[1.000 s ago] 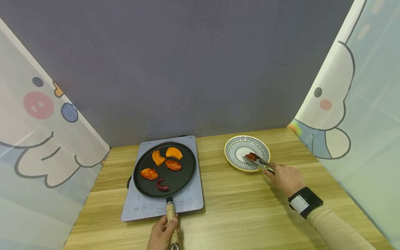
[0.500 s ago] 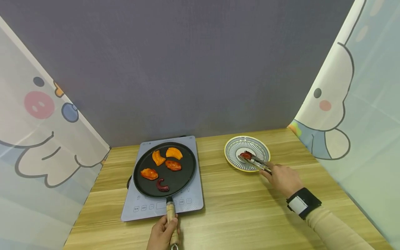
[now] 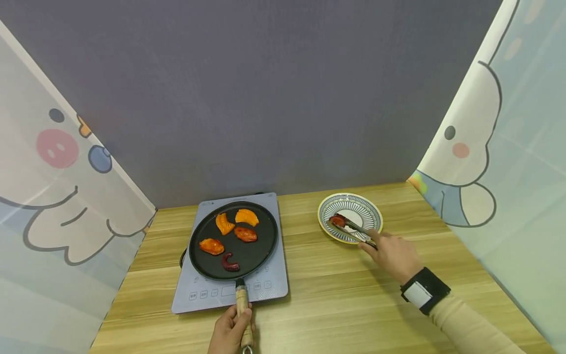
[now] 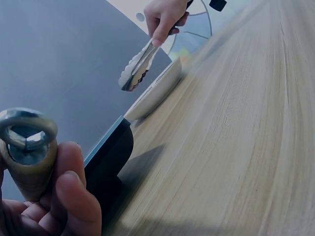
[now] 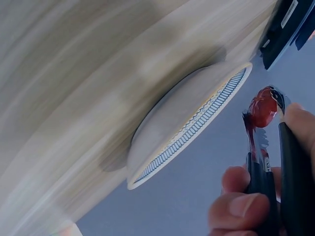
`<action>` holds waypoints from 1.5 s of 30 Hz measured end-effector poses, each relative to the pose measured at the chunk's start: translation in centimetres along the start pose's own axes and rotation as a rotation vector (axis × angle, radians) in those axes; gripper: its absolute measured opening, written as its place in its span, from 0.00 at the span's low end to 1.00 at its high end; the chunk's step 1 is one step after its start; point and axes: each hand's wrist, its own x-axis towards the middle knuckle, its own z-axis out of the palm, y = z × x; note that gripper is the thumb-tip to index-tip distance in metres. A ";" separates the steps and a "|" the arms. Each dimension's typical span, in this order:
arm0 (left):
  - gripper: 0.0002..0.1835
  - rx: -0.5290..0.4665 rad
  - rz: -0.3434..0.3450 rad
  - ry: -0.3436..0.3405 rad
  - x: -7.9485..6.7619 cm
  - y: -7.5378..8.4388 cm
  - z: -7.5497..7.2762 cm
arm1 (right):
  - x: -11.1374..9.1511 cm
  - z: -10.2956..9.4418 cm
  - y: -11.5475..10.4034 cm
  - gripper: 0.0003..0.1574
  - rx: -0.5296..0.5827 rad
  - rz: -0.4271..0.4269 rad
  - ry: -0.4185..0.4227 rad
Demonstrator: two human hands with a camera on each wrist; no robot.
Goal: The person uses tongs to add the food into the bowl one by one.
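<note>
My left hand [image 3: 227, 333] grips the wooden handle [image 3: 241, 307] of a round black frying pan [image 3: 262, 250]. In the left wrist view, the handle's metal ring [image 4: 27, 130] sticks up beside the curled fingers. With my right hand [image 3: 394, 255] I hold metal food tongs [image 3: 362, 239] by their dark grips. A glossy red piece of food [image 5: 263, 107] is pinched between the tong tips. In the right wrist view this piece hangs clear of the patterned plate [image 5: 170, 123]; from the head it overlaps the plate's left part.
The pan sits on a pale induction cooker [image 3: 185, 300] at the left of the wooden table [image 3: 327, 305]. In it lie two orange slices [image 3: 246, 217], two glazed chicken wings [image 3: 211, 246] and a dark red tentacle [image 3: 230, 263]. A grey wall [image 3: 283, 98] stands behind.
My right hand, the tongs and the red piece have moved left across the plate. The left hand, the pan and the food in it have stayed put.
</note>
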 end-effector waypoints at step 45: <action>0.23 -0.038 -0.011 0.019 0.0 -0.1 0.2 | 1.1 1.6 -8.2 0.31 0.121 -0.189 0.118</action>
